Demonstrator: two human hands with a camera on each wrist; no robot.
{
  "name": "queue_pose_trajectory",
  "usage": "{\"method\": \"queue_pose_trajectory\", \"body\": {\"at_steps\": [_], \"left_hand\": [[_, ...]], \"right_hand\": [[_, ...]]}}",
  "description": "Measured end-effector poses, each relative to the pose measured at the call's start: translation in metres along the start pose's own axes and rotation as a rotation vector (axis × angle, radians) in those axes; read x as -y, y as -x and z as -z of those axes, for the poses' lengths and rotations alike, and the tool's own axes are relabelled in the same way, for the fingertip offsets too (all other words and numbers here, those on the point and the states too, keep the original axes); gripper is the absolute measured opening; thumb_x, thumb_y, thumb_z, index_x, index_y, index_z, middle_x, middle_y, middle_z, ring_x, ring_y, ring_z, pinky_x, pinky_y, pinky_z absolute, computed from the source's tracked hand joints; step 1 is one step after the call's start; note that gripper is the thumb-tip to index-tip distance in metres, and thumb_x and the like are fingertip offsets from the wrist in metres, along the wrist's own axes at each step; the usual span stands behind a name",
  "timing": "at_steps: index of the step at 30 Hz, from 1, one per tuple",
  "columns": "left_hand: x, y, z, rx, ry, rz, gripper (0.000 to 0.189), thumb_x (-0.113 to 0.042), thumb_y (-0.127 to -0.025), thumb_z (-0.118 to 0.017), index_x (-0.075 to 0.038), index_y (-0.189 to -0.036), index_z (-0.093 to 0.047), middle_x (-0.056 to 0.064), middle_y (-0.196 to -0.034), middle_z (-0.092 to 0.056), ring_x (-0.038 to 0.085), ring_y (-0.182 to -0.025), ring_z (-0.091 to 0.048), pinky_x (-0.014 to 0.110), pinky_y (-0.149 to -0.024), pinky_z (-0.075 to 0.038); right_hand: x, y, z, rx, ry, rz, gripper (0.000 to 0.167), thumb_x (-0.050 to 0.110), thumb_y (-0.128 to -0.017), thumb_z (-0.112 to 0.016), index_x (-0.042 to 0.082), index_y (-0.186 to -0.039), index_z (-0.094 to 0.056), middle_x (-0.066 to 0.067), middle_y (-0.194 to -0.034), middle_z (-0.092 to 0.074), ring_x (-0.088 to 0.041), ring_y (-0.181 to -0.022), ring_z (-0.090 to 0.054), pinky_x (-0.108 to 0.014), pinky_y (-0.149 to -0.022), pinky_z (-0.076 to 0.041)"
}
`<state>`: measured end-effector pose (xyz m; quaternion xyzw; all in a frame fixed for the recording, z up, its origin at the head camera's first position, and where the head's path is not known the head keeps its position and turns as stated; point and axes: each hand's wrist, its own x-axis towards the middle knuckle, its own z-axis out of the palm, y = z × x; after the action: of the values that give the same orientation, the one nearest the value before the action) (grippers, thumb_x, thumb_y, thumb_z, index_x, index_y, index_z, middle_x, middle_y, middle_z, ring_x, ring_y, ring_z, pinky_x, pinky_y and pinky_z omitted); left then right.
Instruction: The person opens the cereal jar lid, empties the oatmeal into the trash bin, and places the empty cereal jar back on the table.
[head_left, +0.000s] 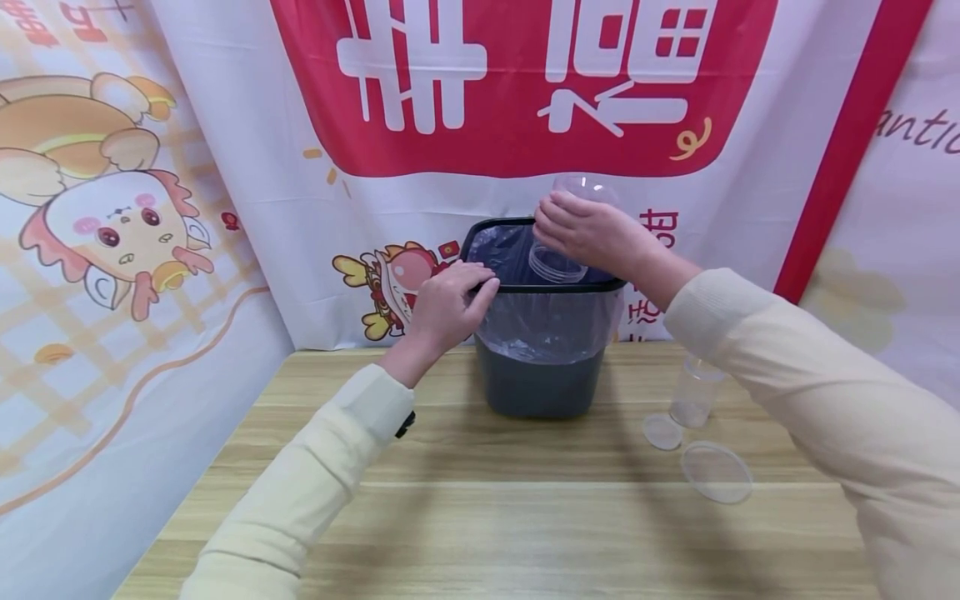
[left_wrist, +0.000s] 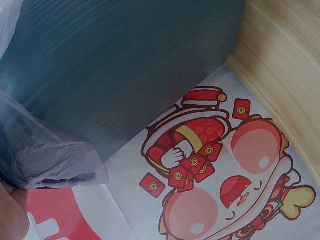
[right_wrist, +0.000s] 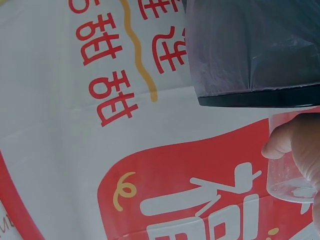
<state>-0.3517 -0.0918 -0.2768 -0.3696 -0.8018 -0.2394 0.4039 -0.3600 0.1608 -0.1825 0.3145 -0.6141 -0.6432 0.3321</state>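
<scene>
A dark grey trash bin with a clear plastic liner stands at the back of the table. Over its mouth, my right hand grips a clear plastic jar, tilted with the threaded opening down toward the bin. In the right wrist view the thumb lies along the side of the jar. I see nothing inside the jar. My left hand holds the bin's black rim at the near left corner. Only a bit of that hand shows in the left wrist view, beside the liner.
A second clear jar stands on the wooden table right of the bin, partly behind my right sleeve. Near it lie a small round lid and a larger one. A printed cloth hangs close behind the bin.
</scene>
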Motion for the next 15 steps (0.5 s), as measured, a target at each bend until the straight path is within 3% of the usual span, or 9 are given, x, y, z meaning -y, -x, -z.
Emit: {"method": "queue_pose_trajectory", "body": {"at_steps": [15], "left_hand": [[0.0009,0.0004,-0.0012,-0.016,-0.001,-0.018,0.026,-0.023,-0.096,-0.058,-0.005,-0.102,-0.075,0.007,-0.102,-0.073,0.021,-0.106,-0.065,0.033,-0.103,-0.043]], "right_hand": [[0.0008,-0.0013,-0.0041,-0.067,0.021,0.104,0.107,0.016,-0.061,-0.089,0.020,-0.151,-0.031,-0.015,-0.147,-0.037,-0.037,-0.136,-0.028,-0.049,-0.117,-0.004]]}}
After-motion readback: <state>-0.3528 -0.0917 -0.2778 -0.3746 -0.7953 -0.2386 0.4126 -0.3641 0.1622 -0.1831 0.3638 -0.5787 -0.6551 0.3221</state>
